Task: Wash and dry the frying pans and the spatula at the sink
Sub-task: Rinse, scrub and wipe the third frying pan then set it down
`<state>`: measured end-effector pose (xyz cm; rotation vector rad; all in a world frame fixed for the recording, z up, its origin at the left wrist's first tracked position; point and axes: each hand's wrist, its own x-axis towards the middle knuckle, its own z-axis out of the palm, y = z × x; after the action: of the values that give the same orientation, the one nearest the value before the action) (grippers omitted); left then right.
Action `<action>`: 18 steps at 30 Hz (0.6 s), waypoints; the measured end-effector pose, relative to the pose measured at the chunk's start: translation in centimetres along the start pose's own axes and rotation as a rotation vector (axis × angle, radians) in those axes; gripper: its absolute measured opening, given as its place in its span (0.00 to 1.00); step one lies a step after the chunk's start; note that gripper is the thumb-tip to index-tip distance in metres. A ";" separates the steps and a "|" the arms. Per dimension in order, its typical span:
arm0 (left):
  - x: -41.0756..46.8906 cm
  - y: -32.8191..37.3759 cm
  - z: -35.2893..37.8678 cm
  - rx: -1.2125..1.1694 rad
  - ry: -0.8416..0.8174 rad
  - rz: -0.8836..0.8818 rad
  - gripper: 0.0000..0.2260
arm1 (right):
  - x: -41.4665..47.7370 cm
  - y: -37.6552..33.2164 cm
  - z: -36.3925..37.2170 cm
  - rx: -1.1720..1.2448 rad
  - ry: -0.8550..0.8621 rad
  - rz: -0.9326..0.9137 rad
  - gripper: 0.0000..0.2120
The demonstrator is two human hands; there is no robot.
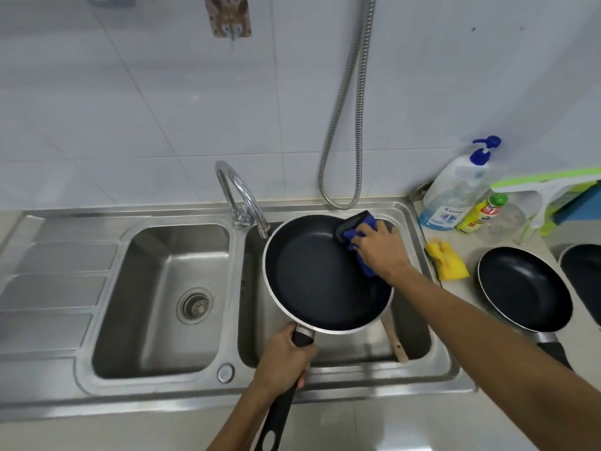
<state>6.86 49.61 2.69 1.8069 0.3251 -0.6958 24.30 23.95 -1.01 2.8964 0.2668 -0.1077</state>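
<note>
Left hand (286,356) fingers wrapped round frying pan (325,275) handle, right hand (380,249) fingers pressing blue cloth (357,229) on rim

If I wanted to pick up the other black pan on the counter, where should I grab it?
Grab the pan on the counter by its black handle, coming from the near side. The handle points toward the person, away from the wall. The round bowl is wide and offers the fingers nothing to wrap around. Part of the handle is hidden behind the right forearm.

Left hand (287,359) fisted low; right hand (380,245) reaching forward, fingers (361,237) curled.
</note>
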 end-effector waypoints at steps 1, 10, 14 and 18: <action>-0.1 -0.1 0.5 -0.001 -0.012 -0.010 0.06 | 1.2 -0.4 0.0 0.014 0.034 0.014 0.14; 0.7 1.7 2.3 -0.017 -0.045 0.021 0.07 | 1.3 -13.0 -2.3 0.717 0.108 -0.004 0.18; 1.4 1.3 1.7 -0.058 -0.016 0.029 0.07 | -2.8 -14.4 -4.7 0.804 -0.179 -0.219 0.19; 1.8 0.5 2.2 -0.132 0.019 -0.017 0.04 | -4.4 -11.7 -6.1 0.656 -0.333 -0.329 0.16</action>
<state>7.93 47.19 1.53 1.6883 0.3905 -0.6539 18.11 35.80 2.70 3.3492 0.7661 -0.8745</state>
